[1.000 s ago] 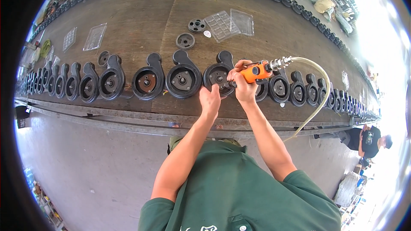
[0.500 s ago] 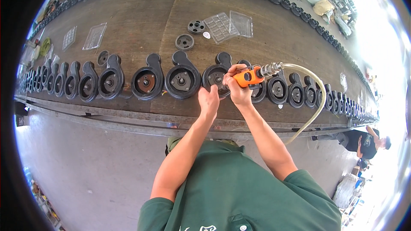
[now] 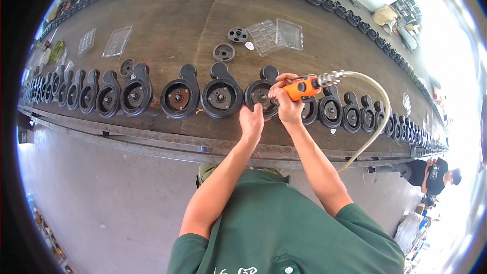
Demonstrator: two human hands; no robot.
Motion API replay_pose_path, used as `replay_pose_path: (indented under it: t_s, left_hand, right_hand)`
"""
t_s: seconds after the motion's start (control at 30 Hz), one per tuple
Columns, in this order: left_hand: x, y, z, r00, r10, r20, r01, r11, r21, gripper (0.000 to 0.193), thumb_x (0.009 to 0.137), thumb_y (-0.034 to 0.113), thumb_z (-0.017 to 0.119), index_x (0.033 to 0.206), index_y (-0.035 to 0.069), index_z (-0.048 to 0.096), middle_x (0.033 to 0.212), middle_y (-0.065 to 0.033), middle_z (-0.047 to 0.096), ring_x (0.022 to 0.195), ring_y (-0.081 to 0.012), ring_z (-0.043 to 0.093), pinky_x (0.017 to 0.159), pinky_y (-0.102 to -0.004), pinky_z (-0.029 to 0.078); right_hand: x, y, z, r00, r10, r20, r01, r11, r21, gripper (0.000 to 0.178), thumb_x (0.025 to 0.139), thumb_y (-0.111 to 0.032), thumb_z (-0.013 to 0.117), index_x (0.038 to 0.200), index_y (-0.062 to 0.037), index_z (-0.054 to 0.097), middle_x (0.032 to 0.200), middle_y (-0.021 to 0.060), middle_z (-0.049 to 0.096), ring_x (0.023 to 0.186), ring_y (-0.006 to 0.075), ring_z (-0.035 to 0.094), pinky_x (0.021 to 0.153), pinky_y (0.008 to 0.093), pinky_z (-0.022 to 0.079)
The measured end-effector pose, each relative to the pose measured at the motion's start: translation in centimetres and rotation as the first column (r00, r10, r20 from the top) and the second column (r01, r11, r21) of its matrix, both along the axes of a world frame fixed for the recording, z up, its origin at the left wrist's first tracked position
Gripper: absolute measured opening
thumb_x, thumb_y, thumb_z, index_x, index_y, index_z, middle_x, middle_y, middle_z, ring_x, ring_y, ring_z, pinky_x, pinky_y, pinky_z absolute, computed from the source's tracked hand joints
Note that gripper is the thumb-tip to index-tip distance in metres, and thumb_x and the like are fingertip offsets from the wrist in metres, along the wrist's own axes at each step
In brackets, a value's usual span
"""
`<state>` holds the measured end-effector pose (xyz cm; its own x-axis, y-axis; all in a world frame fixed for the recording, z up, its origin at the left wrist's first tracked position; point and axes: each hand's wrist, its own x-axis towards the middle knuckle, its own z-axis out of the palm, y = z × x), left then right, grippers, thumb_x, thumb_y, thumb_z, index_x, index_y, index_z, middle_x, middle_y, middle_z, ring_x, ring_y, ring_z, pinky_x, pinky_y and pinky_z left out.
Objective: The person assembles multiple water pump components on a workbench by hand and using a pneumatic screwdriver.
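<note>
Barely moved: your right hand (image 3: 288,105) still grips orange air tool (image 3: 300,89); left hand (image 3: 251,121) steadies heavy, rigid black housing (image 3: 259,94) by its rim.

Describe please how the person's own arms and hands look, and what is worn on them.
Both forearms are bare, and the left hand and right hand have no gloves. I see no watch or rings. Short dark green sleeves of a shirt cover only the upper arms, ending above the elbows.
</note>
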<state>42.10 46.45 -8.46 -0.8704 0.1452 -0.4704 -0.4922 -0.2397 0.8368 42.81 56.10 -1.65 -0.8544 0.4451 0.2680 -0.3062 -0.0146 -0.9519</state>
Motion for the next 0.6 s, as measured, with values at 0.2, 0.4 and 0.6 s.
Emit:
replay_pose_path:
  t_s: [0.2, 0.4, 0.6]
  left_hand:
    - [-0.4, 0.0, -0.5, 0.993, -0.064, 0.098, 0.059, 0.997, 0.054, 0.036, 0.091, 0.011, 0.061, 0.121, -0.01, 0.058, 0.114, -0.0169, 0.065, 0.091, -0.0224, 0.069, 0.076, -0.0368, 0.062]
    - [-0.1, -0.3, 0.1, 0.996, -0.079, -0.027, 0.073, 0.98, -0.186, 0.042, 0.089, 0.018, 0.065, 0.116, -0.014, 0.058, 0.108, -0.0219, 0.067, 0.093, -0.0228, 0.067, 0.078, -0.0364, 0.056]
    - [-0.2, -0.6, 1.8, 0.996, -0.086, 0.002, 0.086, 0.989, -0.123, 0.04, 0.089, 0.018, 0.065, 0.113, -0.014, 0.06, 0.104, -0.0212, 0.069, 0.096, -0.0244, 0.067, 0.081, -0.0365, 0.055]
  right_hand:
    - [-3.1, -0.9, 0.4, 0.998, -0.028, -0.052, 0.025, 0.998, -0.054, 0.024, 0.088, 0.003, 0.053, 0.111, 0.0004, 0.051, 0.078, 0.0075, 0.057, 0.07, 0.017, 0.058, 0.071, 0.0331, 0.052]
    - [-4.2, -0.9, -0.5, 0.999, -0.002, -0.052, -0.004, 0.994, -0.113, 0.023, 0.089, 0.003, 0.054, 0.111, -0.0002, 0.05, 0.077, 0.0078, 0.058, 0.07, 0.0176, 0.058, 0.072, 0.034, 0.052]
    - [-4.4, -0.5, -1.0, 0.998, 0.045, -0.034, -0.047, 0.996, -0.07, 0.023, 0.089, 0.002, 0.054, 0.111, -0.0004, 0.05, 0.077, 0.007, 0.058, 0.071, 0.0172, 0.058, 0.072, 0.0341, 0.052]
